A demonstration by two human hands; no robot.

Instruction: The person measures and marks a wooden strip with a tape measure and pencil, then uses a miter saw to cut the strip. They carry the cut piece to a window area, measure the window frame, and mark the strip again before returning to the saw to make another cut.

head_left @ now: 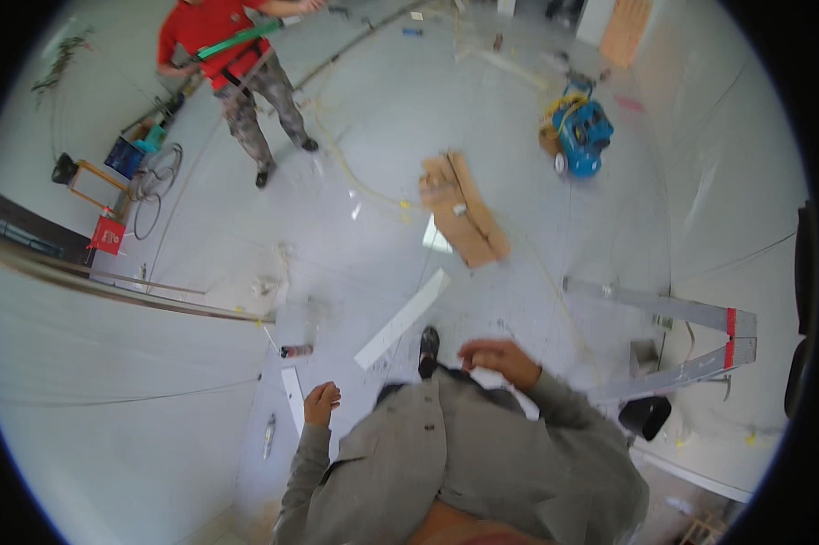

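My left hand (322, 403) hangs at my side with its fingers curled in; nothing shows in it. Below it on the floor lie a narrow white strip (293, 397) and a silver tube (269, 436). My right hand (502, 361) hovers before my body, slightly blurred, its fingers loosely bent and apart, holding nothing that I can see. Beyond my shoe (429, 343), a longer white strip (402, 318) lies slanted on the floor. A dark can or cartridge with a red end (297, 351) lies to its left.
Flattened cardboard (464, 213) lies ahead. A metal ladder (691, 318) stands at the right; a blue wheeled machine (584, 136) is farther off. A yellowish hose or cable (350, 177) crosses the floor. A co-worker in red (211, 36) holds a long green tool (238, 41) at the far left.
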